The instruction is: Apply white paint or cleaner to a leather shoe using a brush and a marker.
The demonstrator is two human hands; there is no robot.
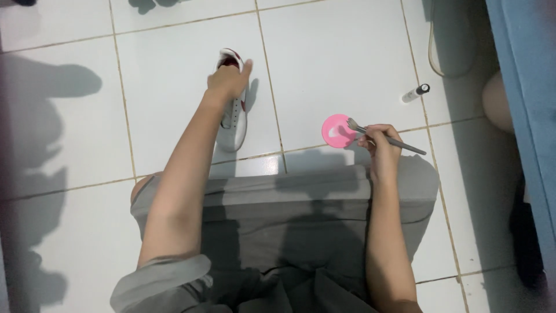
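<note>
My left hand rests on a white shoe with dark red trim that lies on the white tiled floor; the fingers curl over its upper part. My right hand grips a grey toothbrush by its handle. The brush head touches a small round pink dish on the floor, which holds a white paste. My grey shorts fill the lower middle of the view.
A small white tube with a black cap lies on the tiles at the right. A thin cord loops near the top right. A blue edge runs down the right side, with dark shadows at the left.
</note>
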